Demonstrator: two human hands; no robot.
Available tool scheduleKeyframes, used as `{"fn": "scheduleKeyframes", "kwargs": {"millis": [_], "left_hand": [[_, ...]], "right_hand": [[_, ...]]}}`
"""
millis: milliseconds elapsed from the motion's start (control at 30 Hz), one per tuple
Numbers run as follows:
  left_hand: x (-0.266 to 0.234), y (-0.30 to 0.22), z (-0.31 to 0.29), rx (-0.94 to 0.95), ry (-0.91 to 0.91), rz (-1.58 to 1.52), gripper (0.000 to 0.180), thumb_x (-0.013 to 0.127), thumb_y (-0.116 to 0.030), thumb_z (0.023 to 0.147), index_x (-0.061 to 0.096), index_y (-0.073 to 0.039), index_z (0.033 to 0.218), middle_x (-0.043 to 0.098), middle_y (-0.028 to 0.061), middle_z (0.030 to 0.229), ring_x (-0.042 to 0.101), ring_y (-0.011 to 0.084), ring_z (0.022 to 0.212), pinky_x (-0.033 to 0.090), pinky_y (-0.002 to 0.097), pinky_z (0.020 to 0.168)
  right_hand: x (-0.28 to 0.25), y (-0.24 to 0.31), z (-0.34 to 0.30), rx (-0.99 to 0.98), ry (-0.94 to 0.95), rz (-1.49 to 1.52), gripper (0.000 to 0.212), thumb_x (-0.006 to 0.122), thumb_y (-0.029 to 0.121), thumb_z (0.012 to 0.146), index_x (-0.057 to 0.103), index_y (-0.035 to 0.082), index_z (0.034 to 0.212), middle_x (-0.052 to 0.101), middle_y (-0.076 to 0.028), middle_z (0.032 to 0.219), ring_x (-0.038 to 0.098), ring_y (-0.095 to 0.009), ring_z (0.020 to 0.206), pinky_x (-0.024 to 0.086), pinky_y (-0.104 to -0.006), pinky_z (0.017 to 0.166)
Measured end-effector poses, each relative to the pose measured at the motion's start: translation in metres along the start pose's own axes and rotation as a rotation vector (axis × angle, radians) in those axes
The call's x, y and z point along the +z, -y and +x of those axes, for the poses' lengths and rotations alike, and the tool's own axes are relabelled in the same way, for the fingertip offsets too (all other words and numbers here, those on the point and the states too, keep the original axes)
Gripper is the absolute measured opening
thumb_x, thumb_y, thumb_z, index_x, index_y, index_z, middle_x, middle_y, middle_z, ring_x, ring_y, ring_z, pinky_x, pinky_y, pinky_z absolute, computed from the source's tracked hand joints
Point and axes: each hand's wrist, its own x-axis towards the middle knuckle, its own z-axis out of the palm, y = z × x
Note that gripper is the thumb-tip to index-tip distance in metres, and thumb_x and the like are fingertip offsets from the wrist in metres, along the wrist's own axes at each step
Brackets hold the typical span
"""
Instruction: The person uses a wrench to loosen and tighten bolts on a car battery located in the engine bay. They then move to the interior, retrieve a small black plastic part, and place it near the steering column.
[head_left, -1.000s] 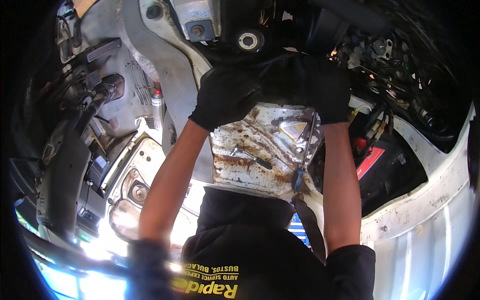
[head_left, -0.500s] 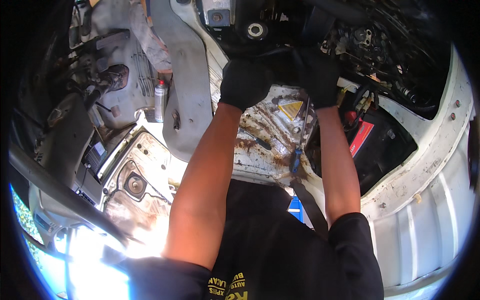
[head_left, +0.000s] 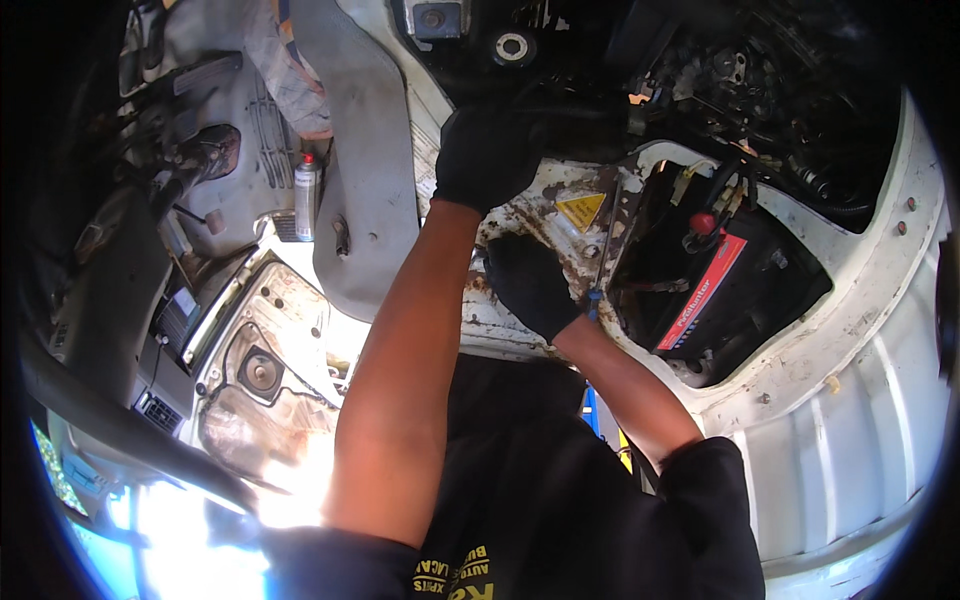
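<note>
My left hand (head_left: 487,155), in a black glove, reaches into the dark recess at the far edge of a rusty white metal panel (head_left: 548,205). Its fingers blend into the black parts there, so their grip is hidden. Over the middle of the panel is my right hand (head_left: 532,285), also black-gloved, with its fingers curled down against the surface. Whatever lies under that palm is covered. Just right of it shows part of a blue-handled screwdriver (head_left: 594,300), its shaft pointing away from me. A yellow triangular label (head_left: 580,211) is stuck on the panel beyond the right hand.
A battery (head_left: 745,290) with a red label sits in a bay to the right, below a red terminal cover (head_left: 703,223). Wires and hoses (head_left: 790,170) crowd the far right. To the left stand a grey trim panel (head_left: 365,150), a red-capped spray can (head_left: 307,195) and a laptop (head_left: 165,385).
My right hand has come back from the dark recess to the panel's middle, covering the small dark-handled tool seen there before. The left hand stays near the recess. The view has shifted slightly.
</note>
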Motion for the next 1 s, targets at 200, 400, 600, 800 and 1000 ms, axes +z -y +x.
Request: {"fn": "scheduleKeyframes", "kwargs": {"millis": [200, 400, 600, 800, 1000], "left_hand": [[-0.004, 0.001, -0.001, -0.033, 0.084, -0.009, 0.023, 0.064, -0.029, 0.094, 0.072, -0.008, 0.086, 0.068, 0.0143, 0.081, 0.065, 0.037, 0.079, 0.05, 0.0513, 0.073], [0.001, 0.004, -0.004, -0.05, 0.026, -0.084, 0.017, 0.066, -0.024, 0.091, 0.073, -0.008, 0.088, 0.072, 0.0134, 0.085, 0.068, 0.0346, 0.083, 0.053, 0.0477, 0.079], [0.0, 0.005, -0.003, -0.059, 0.034, -0.082, 0.017, 0.065, -0.025, 0.092, 0.07, -0.009, 0.094, 0.069, 0.0134, 0.086, 0.066, 0.0344, 0.084, 0.051, 0.0486, 0.078], [0.004, 0.007, -0.006, -0.079, 0.001, -0.132, 0.017, 0.065, -0.025, 0.093, 0.068, -0.008, 0.094, 0.067, 0.0132, 0.084, 0.065, 0.0344, 0.081, 0.051, 0.0488, 0.078], [0.003, 0.006, -0.006, -0.062, -0.039, -0.115, 0.018, 0.066, -0.026, 0.092, 0.066, -0.008, 0.091, 0.067, 0.0127, 0.085, 0.064, 0.0335, 0.083, 0.05, 0.0475, 0.078]], "right_hand": [[-0.071, -0.032, 0.012, 0.197, -0.083, 0.295, 0.02, 0.063, 0.02, 0.091, 0.06, 0.005, 0.103, 0.067, -0.018, 0.096, 0.068, -0.039, 0.087, 0.055, -0.05, 0.073], [-0.152, -0.093, 0.047, 0.167, -0.179, 0.125, 0.027, 0.056, 0.008, 0.097, 0.067, 0.007, 0.123, 0.07, -0.018, 0.108, 0.067, -0.037, 0.098, 0.054, -0.0458, 0.088], [-0.159, -0.131, 0.093, -0.009, -0.058, -0.102, 0.034, 0.062, 0.008, 0.086, 0.069, 0.007, 0.12, 0.07, -0.018, 0.113, 0.068, -0.036, 0.102, 0.055, -0.0469, 0.087], [-0.135, -0.147, 0.114, -0.008, 0.052, -0.159, 0.016, 0.064, 0.013, 0.085, 0.073, 0.005, 0.094, 0.071, -0.02, 0.092, 0.068, -0.038, 0.091, 0.054, -0.0484, 0.082], [-0.123, -0.148, 0.114, -0.007, 0.078, -0.257, 0.016, 0.066, 0.015, 0.087, 0.073, 0.007, 0.098, 0.071, -0.016, 0.09, 0.068, -0.036, 0.09, 0.054, -0.0489, 0.08]]}}
